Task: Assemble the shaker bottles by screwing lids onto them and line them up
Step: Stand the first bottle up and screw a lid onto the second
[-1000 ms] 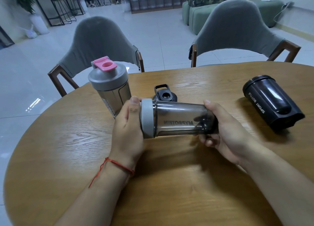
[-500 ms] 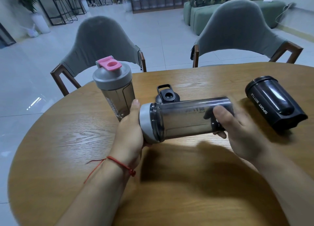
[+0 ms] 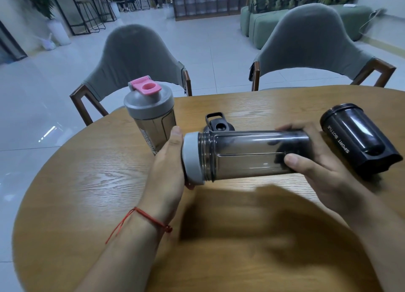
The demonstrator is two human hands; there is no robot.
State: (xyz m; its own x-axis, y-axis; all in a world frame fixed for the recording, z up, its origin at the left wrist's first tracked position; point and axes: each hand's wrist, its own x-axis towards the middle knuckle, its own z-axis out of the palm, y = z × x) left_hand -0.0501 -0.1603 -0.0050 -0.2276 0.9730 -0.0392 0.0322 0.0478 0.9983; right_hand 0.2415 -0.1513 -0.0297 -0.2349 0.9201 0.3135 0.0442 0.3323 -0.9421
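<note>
A smoky clear shaker bottle [image 3: 247,154] lies sideways in the air above the round wooden table [image 3: 87,193]. My right hand [image 3: 315,160] grips its base end. My left hand [image 3: 168,160] cups the grey lid [image 3: 190,158] on its mouth end. An assembled shaker [image 3: 151,116] with a grey lid and pink cap stands upright at the back left, just behind my left hand. A loose black lid [image 3: 218,124] with a loop sits behind the held bottle. A black bottle [image 3: 355,138] marked SPORT BOTTLE lies on its side at the right, lidless.
Two grey chairs [image 3: 140,59] [image 3: 311,44] stand at the table's far edge. The near half of the table shows only the blurred shadow of my arms. Tiled floor, green sofas and stools lie beyond.
The held bottle has lifted and rolled in my hands; its printed lettering has turned out of sight. My right hand has shifted further around the base. My left hand stays on the grey lid.
</note>
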